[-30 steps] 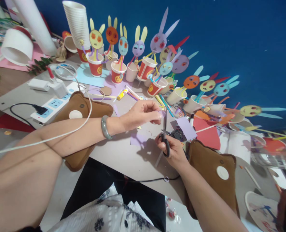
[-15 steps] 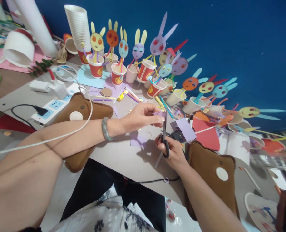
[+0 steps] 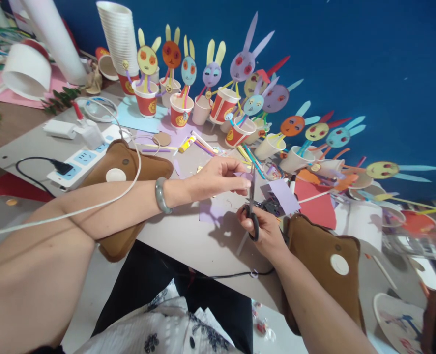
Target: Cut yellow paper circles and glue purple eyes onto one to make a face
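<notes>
Over the middle of the table, my left hand (image 3: 218, 178) pinches a small piece of purple paper (image 3: 244, 175) between thumb and fingers. My right hand (image 3: 264, 228) is closed around the black handles of a pair of scissors (image 3: 252, 196), whose blades point up beside the paper and my left fingertips. How far the blades are apart is hard to make out. Below my hands lies a flat purple paper scrap (image 3: 211, 211) on the table. Another purple sheet (image 3: 284, 195) rests to the right of the scissors.
Paper cups with rabbit-faced figures (image 3: 243, 66) stand in a row along the blue wall. Brown cushions (image 3: 323, 260) lie left and right. A power strip (image 3: 83, 158) with a white cable, a stack of cups (image 3: 116, 39), red paper (image 3: 316, 201) and a glue stick (image 3: 187, 143) are also around.
Both hands hold nearly the same position, with the paper and scissors still together. The view has shifted very slightly.
</notes>
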Demonstrator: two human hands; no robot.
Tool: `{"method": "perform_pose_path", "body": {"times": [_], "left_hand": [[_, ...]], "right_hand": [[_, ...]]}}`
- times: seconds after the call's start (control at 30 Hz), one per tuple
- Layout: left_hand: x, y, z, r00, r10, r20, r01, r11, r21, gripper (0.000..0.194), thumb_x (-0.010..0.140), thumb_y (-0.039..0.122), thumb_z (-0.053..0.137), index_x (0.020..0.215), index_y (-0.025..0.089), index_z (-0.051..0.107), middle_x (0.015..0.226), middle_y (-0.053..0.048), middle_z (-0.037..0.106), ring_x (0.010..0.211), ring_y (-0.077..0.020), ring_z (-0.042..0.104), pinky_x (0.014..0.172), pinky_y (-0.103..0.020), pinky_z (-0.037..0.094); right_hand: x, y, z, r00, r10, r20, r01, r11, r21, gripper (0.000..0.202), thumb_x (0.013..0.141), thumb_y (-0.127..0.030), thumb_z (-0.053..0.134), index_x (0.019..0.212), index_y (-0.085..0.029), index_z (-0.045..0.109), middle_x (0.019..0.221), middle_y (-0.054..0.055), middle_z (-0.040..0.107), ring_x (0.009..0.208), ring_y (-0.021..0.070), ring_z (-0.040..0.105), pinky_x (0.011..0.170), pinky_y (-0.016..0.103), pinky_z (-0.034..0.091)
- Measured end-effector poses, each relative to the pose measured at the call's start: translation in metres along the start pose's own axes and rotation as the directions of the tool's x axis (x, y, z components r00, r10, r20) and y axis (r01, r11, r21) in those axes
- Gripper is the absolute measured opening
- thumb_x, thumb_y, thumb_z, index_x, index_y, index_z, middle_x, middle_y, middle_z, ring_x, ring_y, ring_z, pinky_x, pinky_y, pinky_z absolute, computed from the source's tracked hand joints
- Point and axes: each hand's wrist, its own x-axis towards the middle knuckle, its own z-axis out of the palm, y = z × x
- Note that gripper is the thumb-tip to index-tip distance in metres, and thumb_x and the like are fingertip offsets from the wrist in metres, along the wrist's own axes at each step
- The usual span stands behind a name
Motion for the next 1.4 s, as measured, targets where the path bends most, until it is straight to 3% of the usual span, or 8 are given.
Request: {"method": "perform_pose_path", "body": {"times": [0.57, 1.03, 1.4], "left_hand": [[0.001, 0.000, 0.001, 1.000, -0.006, -0.005, 0.006, 1.000, -0.028, 0.023, 0.074, 0.021, 0.081, 0.074, 0.014, 0.059, 0.066, 0.000, 0.067, 0.067, -0.0096, 0.068, 0.070, -0.023, 0.056], [-0.001, 0.003, 0.001, 1.000, 0.022, -0.009, -0.022, 1.000, -0.005, 0.030, 0.074, 0.027, 0.083, 0.073, 0.015, 0.056, 0.068, 0.001, 0.066, 0.069, -0.0092, 0.067, 0.069, -0.022, 0.055], [-0.001, 0.003, 0.000, 0.998, 0.052, -0.019, -0.052, 0.999, 0.006, 0.024, 0.079, 0.020, 0.075, 0.072, 0.016, 0.052, 0.067, 0.002, 0.064, 0.068, -0.0096, 0.067, 0.070, -0.024, 0.055]], "right_hand": [[-0.001, 0.006, -0.001, 1.000, -0.001, -0.005, 0.001, 1.000, 0.017, 0.060, 0.079, -0.076, 0.063, 0.062, -0.021, 0.050, 0.063, -0.001, 0.050, 0.060, 0.0147, 0.043, 0.059, 0.030, 0.033], [-0.002, 0.008, -0.002, 1.000, -0.014, -0.017, 0.014, 1.000, 0.026, 0.058, 0.080, -0.074, 0.065, 0.063, -0.021, 0.051, 0.063, -0.001, 0.051, 0.060, 0.0142, 0.042, 0.059, 0.031, 0.032], [-0.002, 0.012, -0.002, 1.000, -0.019, -0.007, 0.019, 1.000, 0.018, 0.056, 0.082, -0.071, 0.065, 0.063, -0.021, 0.051, 0.063, -0.001, 0.051, 0.060, 0.0142, 0.043, 0.059, 0.030, 0.032]]}}
